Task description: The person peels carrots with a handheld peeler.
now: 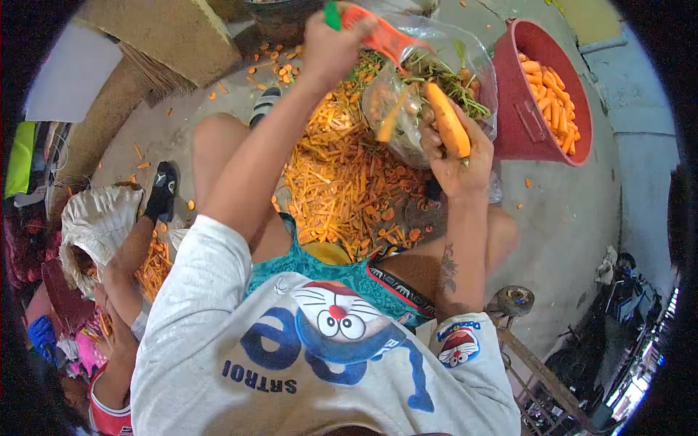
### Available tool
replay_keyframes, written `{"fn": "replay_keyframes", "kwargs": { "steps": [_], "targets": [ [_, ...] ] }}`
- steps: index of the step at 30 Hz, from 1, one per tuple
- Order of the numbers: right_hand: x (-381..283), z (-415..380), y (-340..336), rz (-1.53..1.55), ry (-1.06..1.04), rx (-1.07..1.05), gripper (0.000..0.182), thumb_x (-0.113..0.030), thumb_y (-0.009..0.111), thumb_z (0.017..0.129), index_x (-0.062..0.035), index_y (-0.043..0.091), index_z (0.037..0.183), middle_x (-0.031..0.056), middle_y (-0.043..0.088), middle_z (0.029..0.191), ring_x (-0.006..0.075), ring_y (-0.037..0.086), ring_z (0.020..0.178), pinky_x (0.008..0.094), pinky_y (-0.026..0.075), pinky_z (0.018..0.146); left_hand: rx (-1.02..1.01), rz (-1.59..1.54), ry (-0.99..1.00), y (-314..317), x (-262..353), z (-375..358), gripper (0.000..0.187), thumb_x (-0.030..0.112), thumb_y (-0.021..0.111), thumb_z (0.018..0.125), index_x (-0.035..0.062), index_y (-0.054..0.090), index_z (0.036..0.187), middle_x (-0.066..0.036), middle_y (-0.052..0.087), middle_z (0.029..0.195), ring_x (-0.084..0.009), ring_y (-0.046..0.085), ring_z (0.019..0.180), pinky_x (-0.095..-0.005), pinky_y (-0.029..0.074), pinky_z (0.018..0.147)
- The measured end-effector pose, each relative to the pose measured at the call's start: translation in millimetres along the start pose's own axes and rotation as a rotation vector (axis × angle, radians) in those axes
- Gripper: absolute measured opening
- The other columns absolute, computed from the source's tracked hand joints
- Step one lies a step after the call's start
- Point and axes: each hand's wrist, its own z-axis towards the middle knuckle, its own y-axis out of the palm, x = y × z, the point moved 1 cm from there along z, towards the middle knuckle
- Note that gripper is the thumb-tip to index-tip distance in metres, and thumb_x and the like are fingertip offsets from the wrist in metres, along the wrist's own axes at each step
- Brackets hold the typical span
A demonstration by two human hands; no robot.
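Observation:
My left hand (334, 47), raised at the top centre, is closed on a bright orange-red tool (378, 33) with a green end. In my right hand (465, 156) is a thick orange carrot (447, 120), tilted with its upper end toward the tool. A blurred orange strip (392, 120) hangs in the air left of the carrot. Behind the right hand, a clear plastic bag (483, 65) holds roots with green stems (454, 80). Orange peelings (331, 174) are heaped on the floor between the legs.
A red tub (509, 109) of orange carrots (552, 102) stands at the upper right. A co-worker's hand (109, 330) shows at the lower left, near a white sack (98, 225). A dark container (280, 18) stands at the top, and a metal frame (542, 374) at the lower right.

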Motion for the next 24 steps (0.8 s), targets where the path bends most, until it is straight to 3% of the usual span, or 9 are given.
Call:
{"fn": "replay_keyframes", "kwargs": {
  "steps": [1, 3, 10, 13, 15, 16, 22, 23, 24],
  "targets": [
    [0, 4, 7, -0.001, -0.006, -0.002, 0.043, -0.028, 0.045, 0.106, -0.0004, 0.057, 0.136, 0.0075, 0.065, 0.104, 0.0151, 0.057, 0.076, 0.0284, 0.046, 0.064, -0.003, -0.001, 0.006, 14, 11, -18, 0.016, 0.015, 0.078, 0.090, 0.0041, 0.070, 0.098, -0.001, 0.070, 0.083, -0.0083, 0.064, 0.072, -0.0270, 0.054, 0.064],
    [5, 7, 20, 0.035, -0.130, 0.493, 0.042, -0.024, 0.047, 0.104, 0.0030, 0.055, 0.136, 0.0102, 0.067, 0.103, 0.0177, 0.059, 0.075, 0.0280, 0.048, 0.064, -0.204, 0.126, 0.481, 44, 34, -56, 0.015, 0.015, 0.078, 0.090, 0.0050, 0.070, 0.097, -0.001, 0.069, 0.078, -0.0079, 0.062, 0.062, -0.0254, 0.052, 0.056],
    [5, -1, 4, -0.043, -0.074, 0.145, 0.043, -0.024, 0.046, 0.104, 0.0038, 0.056, 0.134, 0.0122, 0.066, 0.099, 0.0183, 0.060, 0.077, 0.0292, 0.046, 0.062, -0.076, -0.054, -0.103, -3, 8, -2, 0.018, 0.017, 0.078, 0.091, 0.0030, 0.070, 0.098, -0.001, 0.071, 0.086, -0.0093, 0.067, 0.078, -0.0279, 0.055, 0.069],
    [3, 3, -3, 0.081, -0.033, 0.050, 0.040, -0.024, 0.047, 0.105, 0.0034, 0.058, 0.131, 0.0126, 0.066, 0.098, 0.0185, 0.061, 0.077, 0.0293, 0.047, 0.061, -0.143, 0.143, 0.262, 38, 19, -50, 0.014, 0.016, 0.077, 0.091, 0.0050, 0.071, 0.097, -0.002, 0.072, 0.085, -0.0086, 0.067, 0.071, -0.0265, 0.055, 0.062],
    [2, -1, 34, -0.016, -0.148, 0.508, 0.039, -0.025, 0.047, 0.105, 0.0032, 0.059, 0.129, 0.0109, 0.066, 0.094, 0.0165, 0.056, 0.070, 0.0278, 0.044, 0.056, -0.258, 0.096, 0.261, 39, 33, -52, 0.015, 0.017, 0.077, 0.090, 0.0055, 0.071, 0.097, -0.002, 0.072, 0.085, -0.0089, 0.067, 0.070, -0.0261, 0.054, 0.062],
    [4, -5, 29, -0.018, -0.137, 0.522, 0.039, -0.025, 0.047, 0.105, 0.0032, 0.059, 0.129, 0.0109, 0.066, 0.094, 0.0165, 0.056, 0.070, 0.0278, 0.044, 0.056, -0.370, 0.052, 0.260, 38, 36, -57, 0.016, 0.018, 0.077, 0.090, 0.0060, 0.071, 0.098, -0.002, 0.071, 0.085, -0.0091, 0.066, 0.069, -0.0258, 0.053, 0.062],
    [-1, 4, -1, 0.107, 0.006, 0.003, 0.042, -0.027, 0.046, 0.106, 0.0039, 0.058, 0.131, 0.0127, 0.068, 0.100, 0.0169, 0.066, 0.081, 0.0271, 0.050, 0.057, -0.017, 0.049, -0.045, 17, 19, -23, 0.019, 0.014, 0.078, 0.089, 0.0041, 0.070, 0.103, -0.001, 0.070, 0.086, -0.0105, 0.066, 0.075, -0.0262, 0.054, 0.070],
    [1, 4, -7, 0.110, -0.007, 0.002, 0.042, -0.027, 0.046, 0.106, 0.0039, 0.058, 0.131, 0.0127, 0.068, 0.100, 0.0169, 0.066, 0.081, 0.0271, 0.050, 0.057, -0.028, 0.050, -0.038, 22, 23, -31, 0.019, 0.014, 0.078, 0.089, 0.0041, 0.070, 0.103, -0.001, 0.070, 0.086, -0.0105, 0.066, 0.075, -0.0262, 0.054, 0.070],
    [4, 1, 13, 0.001, -0.128, 0.194, 0.042, -0.027, 0.046, 0.106, 0.0044, 0.058, 0.132, 0.0125, 0.069, 0.101, 0.0168, 0.066, 0.079, 0.0268, 0.050, 0.058, -0.187, 0.110, 0.269, 33, 39, -52, 0.017, 0.014, 0.078, 0.090, 0.0047, 0.070, 0.102, 0.000, 0.069, 0.084, -0.0092, 0.064, 0.070, -0.0248, 0.053, 0.065]
  ]
}}
